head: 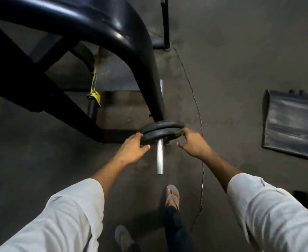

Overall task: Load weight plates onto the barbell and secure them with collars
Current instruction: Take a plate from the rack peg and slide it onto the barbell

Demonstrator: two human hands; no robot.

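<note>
Gripping the near weight plate (161,136) from both sides, the person leans over the barbell sleeve (160,157) in the head view. Left hand (134,149) wraps the plate's left rim, fingers curled over the edge and thumb tucked underneath against its near face. Right hand (193,142) is on the right rim: fingertips hooked on the edge, thumb hanging loose below, so that hold looks lighter than the left one. The plate is threaded on the silver sleeve, sitting right up against a second black plate (163,124) behind it; the two look pressed together, though motion blur on the right edge makes the seam hard to read. A bare stretch of sleeve sticks out toward the camera from the plate's hub, its open end pointing at the person's feet. Farther back, another short bit of the bar (161,87) shows just past the black curved frame (98,20) of a gym machine that arches over the top left. A yellow bracket (94,96) hangs under that frame. White sleeves (71,220) cover both forearms. Grey sandal (172,195) planted on the dark floor (40,151) beneath the bar end, a thin cable (202,177) trailing past it, and a dark mat (293,124) lying off to the right.
</note>
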